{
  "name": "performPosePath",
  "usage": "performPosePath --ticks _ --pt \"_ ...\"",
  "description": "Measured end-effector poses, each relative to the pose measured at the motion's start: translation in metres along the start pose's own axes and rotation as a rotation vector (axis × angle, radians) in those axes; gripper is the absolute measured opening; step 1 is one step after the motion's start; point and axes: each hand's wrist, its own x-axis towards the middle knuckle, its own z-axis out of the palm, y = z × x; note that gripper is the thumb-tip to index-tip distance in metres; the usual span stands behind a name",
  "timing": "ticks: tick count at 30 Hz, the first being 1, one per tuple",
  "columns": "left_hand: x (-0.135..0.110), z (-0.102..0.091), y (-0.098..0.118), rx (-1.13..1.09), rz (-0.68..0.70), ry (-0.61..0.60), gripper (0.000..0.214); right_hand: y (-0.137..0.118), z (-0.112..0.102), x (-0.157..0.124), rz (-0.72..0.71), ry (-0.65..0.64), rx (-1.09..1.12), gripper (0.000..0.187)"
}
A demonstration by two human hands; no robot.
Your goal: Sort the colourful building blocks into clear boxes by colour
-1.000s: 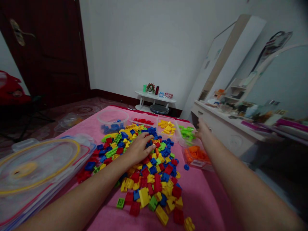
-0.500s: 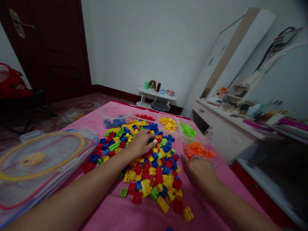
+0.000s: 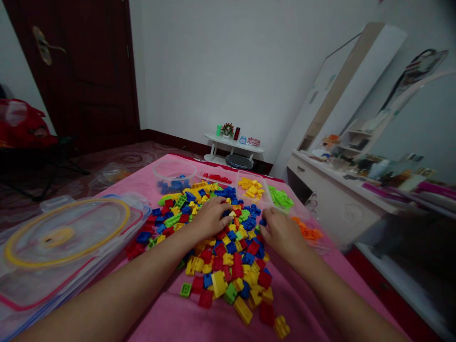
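Five clear containers [image 3: 156, 175] beyond and right of the mixed brick pile [image 3: 233, 259] each show one colour: blue, red, yellow, green, orange. Their share looks small; most bricks lie mixed in the pile on the pink cloth [image 3: 292, 295]. The left hand [image 3: 213, 217] rests loosely curled on the pile; the right hand [image 3: 281, 232] bends its fingers at the pile's right edge. Whether either grips anything I cannot tell. Stacked lids [image 3: 92, 237] crowd the pile's left; the forearms hide parts behind them.
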Motion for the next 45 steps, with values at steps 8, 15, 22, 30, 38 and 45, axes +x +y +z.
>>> performPosePath --ticks 8,15,22,30,38,45 --pt "-0.001 -0.003 0.001 0.009 0.006 -0.019 0.033 -0.005 0.023 0.068 0.118 -0.214 0.236 0.025" --pt "-0.001 -0.005 0.004 0.038 0.019 -0.028 0.032 0.017 0.041 0.07 -0.005 -0.316 0.419 0.016" --pt "0.0 -0.005 0.004 0.042 0.021 -0.046 0.031 0.012 0.042 0.062 -0.053 -0.263 0.468 0.035" --pt "0.001 -0.01 0.007 0.044 0.022 -0.055 0.031 0.006 0.052 0.063 -0.02 -0.195 0.559 0.04" --pt "0.002 -0.011 0.008 0.005 0.011 -0.069 0.03 0.011 0.054 0.063 0.044 -0.264 0.741 0.033" --pt "0.003 -0.011 0.006 -0.037 0.019 -0.075 0.028 0.013 0.052 0.062 -0.009 -0.254 0.896 0.036"
